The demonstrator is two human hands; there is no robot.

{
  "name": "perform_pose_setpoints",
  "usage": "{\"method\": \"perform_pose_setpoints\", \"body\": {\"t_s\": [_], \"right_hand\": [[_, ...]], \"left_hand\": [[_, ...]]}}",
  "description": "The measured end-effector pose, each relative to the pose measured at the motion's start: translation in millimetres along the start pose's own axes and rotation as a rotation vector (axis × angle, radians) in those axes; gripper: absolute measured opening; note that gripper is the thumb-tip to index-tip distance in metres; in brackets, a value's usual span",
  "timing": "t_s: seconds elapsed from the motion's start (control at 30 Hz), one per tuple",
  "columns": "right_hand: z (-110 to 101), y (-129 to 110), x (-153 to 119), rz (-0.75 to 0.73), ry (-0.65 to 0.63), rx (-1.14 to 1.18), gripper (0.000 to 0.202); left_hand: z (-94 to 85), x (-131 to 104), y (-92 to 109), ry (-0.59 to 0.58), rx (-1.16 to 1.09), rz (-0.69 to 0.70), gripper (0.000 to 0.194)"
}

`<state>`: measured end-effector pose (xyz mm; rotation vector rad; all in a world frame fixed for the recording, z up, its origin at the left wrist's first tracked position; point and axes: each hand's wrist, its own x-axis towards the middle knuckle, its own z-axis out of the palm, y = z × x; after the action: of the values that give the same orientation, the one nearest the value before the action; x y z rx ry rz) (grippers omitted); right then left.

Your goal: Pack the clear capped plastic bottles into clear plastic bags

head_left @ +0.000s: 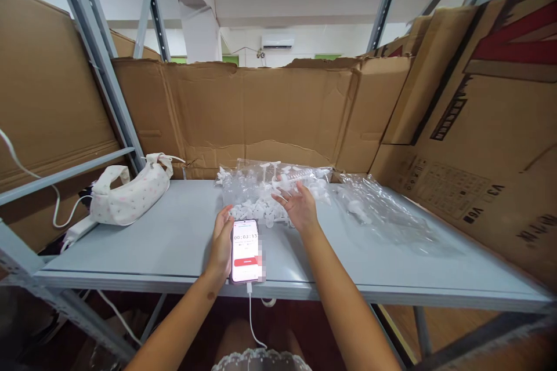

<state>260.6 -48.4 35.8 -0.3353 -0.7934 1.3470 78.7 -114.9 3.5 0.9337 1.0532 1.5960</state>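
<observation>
A: Head view. Grey tabletop (174, 237), cardboard walls on three sides. Left hand (221, 243) curled around phone (245, 250) at the near edge, cable hanging below.

B: Right hand (299, 204) spread wide, resting on white plastic parts (256, 208) over a clear bag (261, 182).

A: Risk: a cable tug could pull the phone off; loose parts may scatter.

B: Also: pouch (130, 194) left, second bag (383, 214) right.

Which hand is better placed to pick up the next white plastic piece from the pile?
Right hand: its fingers already rest on the white plastic pieces. The left hand is occupied holding the phone.
</observation>
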Motion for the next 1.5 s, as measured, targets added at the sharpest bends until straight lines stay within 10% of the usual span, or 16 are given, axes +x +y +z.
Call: {"method": "perform_pose_setpoints", "body": {"t_s": [0.2,0.5,1.0,1.5], "right_hand": [[1.7,0.2,-0.5,0.023,-0.010,-0.056,0.022],[2.6,1.1,-2.6,0.060,-0.106,-0.092,0.036],[4.8,-3.2,-6.7,0.121,-0.174,-0.120,0.026],[-4.1,-1.5,2.6,0.035,0.012,-0.032,0.019]], "left_hand": [[12.1,34.0,29.7,-0.026,0.004,0.435,0.026],[18.1,108.5,35.4,-0.152,-0.180,-0.207,0.027],[2.3,90.7,23.9,-0.685,-0.210,-0.184,0.015],[3.5,86.1,29.4,-0.619,-0.325,-0.172,0.015]]}}
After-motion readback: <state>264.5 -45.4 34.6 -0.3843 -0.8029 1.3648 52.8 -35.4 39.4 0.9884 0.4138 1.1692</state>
